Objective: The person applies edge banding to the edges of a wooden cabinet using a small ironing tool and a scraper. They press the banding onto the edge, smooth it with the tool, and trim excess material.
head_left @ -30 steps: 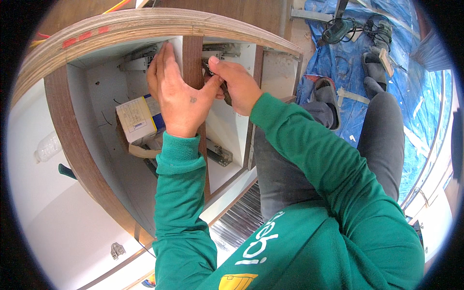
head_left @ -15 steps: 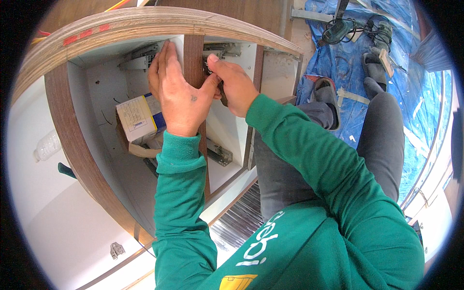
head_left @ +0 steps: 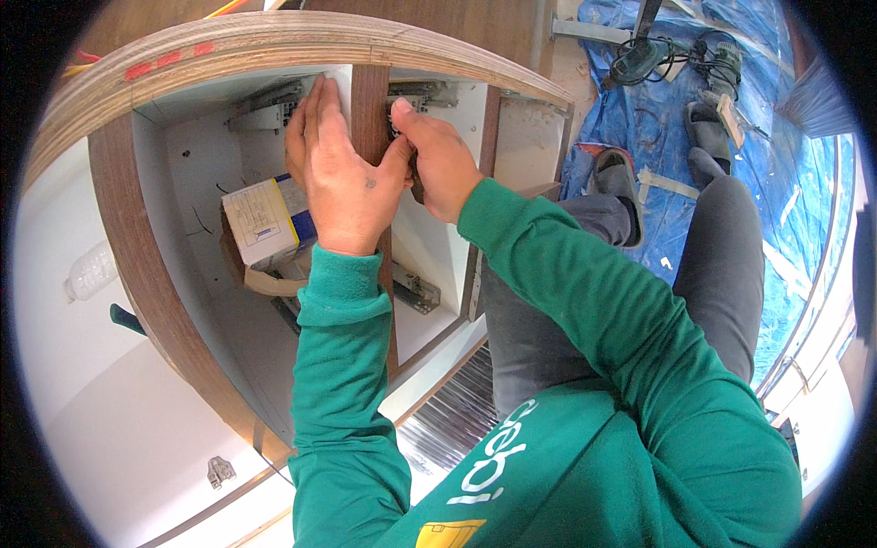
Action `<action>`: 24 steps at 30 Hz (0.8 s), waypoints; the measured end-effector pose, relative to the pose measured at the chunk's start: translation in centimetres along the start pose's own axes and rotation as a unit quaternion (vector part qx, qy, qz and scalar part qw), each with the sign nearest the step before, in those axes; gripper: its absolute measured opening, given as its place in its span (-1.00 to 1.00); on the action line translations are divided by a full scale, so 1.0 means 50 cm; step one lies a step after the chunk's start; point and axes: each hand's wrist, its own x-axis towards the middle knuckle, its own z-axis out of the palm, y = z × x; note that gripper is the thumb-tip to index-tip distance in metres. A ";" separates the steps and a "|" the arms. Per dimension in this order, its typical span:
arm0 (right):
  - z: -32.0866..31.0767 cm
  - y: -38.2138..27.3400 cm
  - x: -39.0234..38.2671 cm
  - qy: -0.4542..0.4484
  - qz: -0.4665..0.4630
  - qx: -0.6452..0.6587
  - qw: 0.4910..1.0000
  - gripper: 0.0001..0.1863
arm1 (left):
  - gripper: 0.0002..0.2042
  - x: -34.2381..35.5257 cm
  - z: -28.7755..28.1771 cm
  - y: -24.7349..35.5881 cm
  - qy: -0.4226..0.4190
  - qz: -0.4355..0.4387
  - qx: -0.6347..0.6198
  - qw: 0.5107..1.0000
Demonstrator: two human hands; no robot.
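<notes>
My left hand (head_left: 352,183) lies with fingers stretched out along the white left face of the cabinet's middle divider (head_left: 369,100). Its thumb crosses the divider's brown front edge and meets my right hand. My right hand (head_left: 443,163) is closed at the divider's right side, thumb on top, around a small dark thing mostly hidden by the fingers. Metal drawer slides (head_left: 427,94) are fixed high inside the right compartment, close to that hand. In the left compartment, behind my left hand, a white, blue and yellow carton (head_left: 265,219) leans tilted.
A plywood edge (head_left: 274,44) curves along the cabinet's far side. Another drawer slide (head_left: 416,290) lies low in the compartment. At left are a clear plastic bottle (head_left: 91,271) and a metal hinge (head_left: 220,471). A corded power tool (head_left: 635,62) rests on blue sheeting (head_left: 676,219) at right.
Both hands stay at the divider. My right hand has shifted very slightly left and turned a little around the dark thing; the view has moved slightly.
</notes>
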 end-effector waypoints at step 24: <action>0.019 0.010 0.000 0.028 -0.010 0.049 0.998 -0.52 | -0.19 0.003 -0.001 -0.003 0.029 0.002 -0.016 0.999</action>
